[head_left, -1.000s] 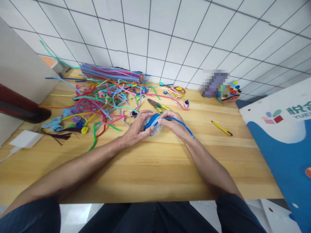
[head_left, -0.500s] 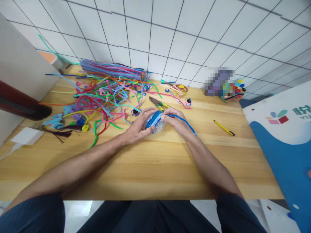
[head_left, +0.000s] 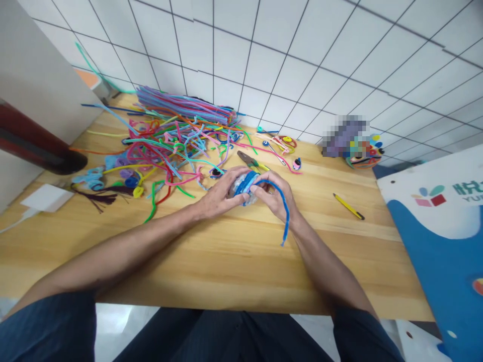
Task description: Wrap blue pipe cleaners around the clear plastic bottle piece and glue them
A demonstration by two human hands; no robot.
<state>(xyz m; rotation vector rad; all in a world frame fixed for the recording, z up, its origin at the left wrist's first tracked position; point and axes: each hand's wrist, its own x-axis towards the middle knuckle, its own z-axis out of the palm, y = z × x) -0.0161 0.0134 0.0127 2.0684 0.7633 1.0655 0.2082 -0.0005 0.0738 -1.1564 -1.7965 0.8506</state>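
My left hand (head_left: 221, 196) is closed around the left side of a clear, rounded plastic piece (head_left: 253, 200) wrapped in bands of blue and light-blue pipe cleaner (head_left: 244, 185). At its right side, my right hand (head_left: 277, 193) pinches a dark blue pipe cleaner (head_left: 286, 213) against the wrapped bands. The free end of that pipe cleaner arcs over the right hand and hangs down toward me. Just behind the wrapped piece lie pliers (head_left: 249, 160) with green and yellow handles, partly hidden by my hands.
Loose, tangled pipe cleaners (head_left: 166, 146) cover the left rear of the wooden table, before a thick bundle (head_left: 184, 105). A yellow craft knife (head_left: 349, 206) lies to the right. A container of colourful pieces (head_left: 364, 158) stands at the back right. A white adapter (head_left: 47, 197) sits far left.
The blue pipe cleaner's free end has swung from pointing right to hanging down toward me. My right hand has turned, its thumb now pressing at the bands. The view has shifted slightly.
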